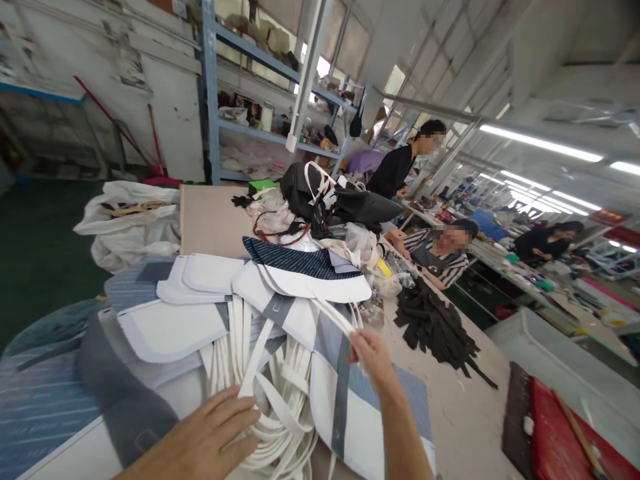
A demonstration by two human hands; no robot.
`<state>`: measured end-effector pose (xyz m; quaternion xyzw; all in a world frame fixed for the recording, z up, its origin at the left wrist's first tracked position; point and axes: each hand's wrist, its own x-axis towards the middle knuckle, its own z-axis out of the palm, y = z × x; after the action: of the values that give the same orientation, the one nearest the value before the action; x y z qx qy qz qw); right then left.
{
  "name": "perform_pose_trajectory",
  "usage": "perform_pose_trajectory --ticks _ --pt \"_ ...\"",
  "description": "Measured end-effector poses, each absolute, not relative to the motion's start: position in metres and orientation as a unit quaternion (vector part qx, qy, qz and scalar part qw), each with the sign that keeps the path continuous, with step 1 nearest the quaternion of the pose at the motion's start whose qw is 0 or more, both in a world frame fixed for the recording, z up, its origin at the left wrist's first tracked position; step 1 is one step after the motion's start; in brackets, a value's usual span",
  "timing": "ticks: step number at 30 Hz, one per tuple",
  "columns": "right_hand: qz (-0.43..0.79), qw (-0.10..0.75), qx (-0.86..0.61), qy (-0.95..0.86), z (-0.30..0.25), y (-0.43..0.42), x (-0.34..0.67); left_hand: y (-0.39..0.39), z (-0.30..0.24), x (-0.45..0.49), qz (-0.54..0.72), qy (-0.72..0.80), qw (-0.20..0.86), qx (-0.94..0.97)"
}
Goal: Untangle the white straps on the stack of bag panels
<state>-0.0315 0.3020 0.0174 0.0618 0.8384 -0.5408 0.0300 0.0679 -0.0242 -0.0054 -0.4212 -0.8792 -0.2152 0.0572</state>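
A tangled heap of white straps (280, 433) lies on the table in front of me, among cut bag panels. My left hand (215, 427) rests at the heap's left side with fingers stretched out, touching the straps. To the right, my right hand (369, 353) is closed on white straps that run up to the stacked panels. White panels (173, 327) with grey bands lie to the left, and a blue and white panel (350, 413) lies under my right arm. Dark striped panels (305, 263) with white lower edges are stacked beyond the straps.
A bundle of black strips (435, 327) lies on the table's right side. Black bags and plastic wrap (320, 200) are piled at the back. A white sack (133, 223) stands left of the table, and a red board (565, 427) is at lower right. Several people sit or stand beyond.
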Motion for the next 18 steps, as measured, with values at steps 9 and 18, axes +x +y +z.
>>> perform_pose_trajectory --ticks 9,18 --pt "-0.519 0.031 0.045 0.853 0.150 0.291 -0.033 -0.011 0.032 0.033 -0.217 -0.891 0.161 -0.364" --pt "-0.448 0.035 -0.128 0.884 0.185 0.229 0.088 0.049 0.110 -0.011 -0.337 -0.835 0.195 -0.388"
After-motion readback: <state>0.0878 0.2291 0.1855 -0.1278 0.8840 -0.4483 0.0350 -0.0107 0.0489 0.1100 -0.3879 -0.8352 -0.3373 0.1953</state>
